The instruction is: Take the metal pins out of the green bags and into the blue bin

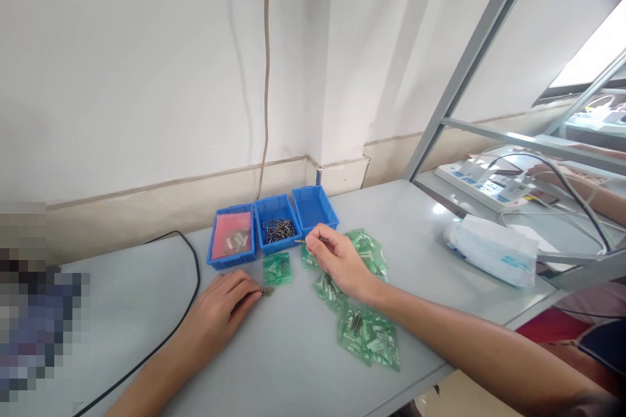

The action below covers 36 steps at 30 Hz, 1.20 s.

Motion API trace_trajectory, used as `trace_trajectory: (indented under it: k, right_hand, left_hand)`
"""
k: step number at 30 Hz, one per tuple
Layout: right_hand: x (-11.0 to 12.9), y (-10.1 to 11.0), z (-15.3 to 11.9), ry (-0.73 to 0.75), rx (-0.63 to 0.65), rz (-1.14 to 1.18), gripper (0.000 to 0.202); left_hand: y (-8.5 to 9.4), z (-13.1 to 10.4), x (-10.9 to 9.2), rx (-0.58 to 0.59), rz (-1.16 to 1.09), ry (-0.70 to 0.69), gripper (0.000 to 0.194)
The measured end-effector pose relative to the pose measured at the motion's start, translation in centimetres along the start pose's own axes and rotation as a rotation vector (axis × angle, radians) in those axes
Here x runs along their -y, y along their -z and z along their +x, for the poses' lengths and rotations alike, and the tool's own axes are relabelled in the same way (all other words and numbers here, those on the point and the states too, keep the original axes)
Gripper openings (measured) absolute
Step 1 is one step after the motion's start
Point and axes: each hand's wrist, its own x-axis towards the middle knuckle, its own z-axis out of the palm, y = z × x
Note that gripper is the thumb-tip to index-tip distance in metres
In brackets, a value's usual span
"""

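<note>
My left hand [218,306] rests on the grey table, its thumb and forefinger closed on a few small screws [267,291]. Just beyond them lies a small green plastic bag [277,268] with pale and dark pieces inside. My right hand [342,264] pinches one thin brass-coloured screw [300,242] near the front of the middle blue bin [274,248], which holds a pile of loose screws [280,230]. More green bags [369,335] of screws and pale plugs lie under and around my right hand, partly hidden by it.
The left blue bin [232,264] holds a pink sheet and a clear bag; a third blue bin [315,208] stands to the right. A black cable [193,300] crosses the left side. A white packet [493,251] lies by the metal frame [469,45]. Another person's arm shows far right.
</note>
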Motion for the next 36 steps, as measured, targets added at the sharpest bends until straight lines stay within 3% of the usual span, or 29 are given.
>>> trace_trajectory:
  k: [36]
  right_hand:
    - [0.16, -0.05, -0.06, 0.040, 0.031, 0.000, 0.032]
  left_hand:
    - [-0.14, -0.01, 0.15, 0.010, -0.011, 0.001, 0.016]
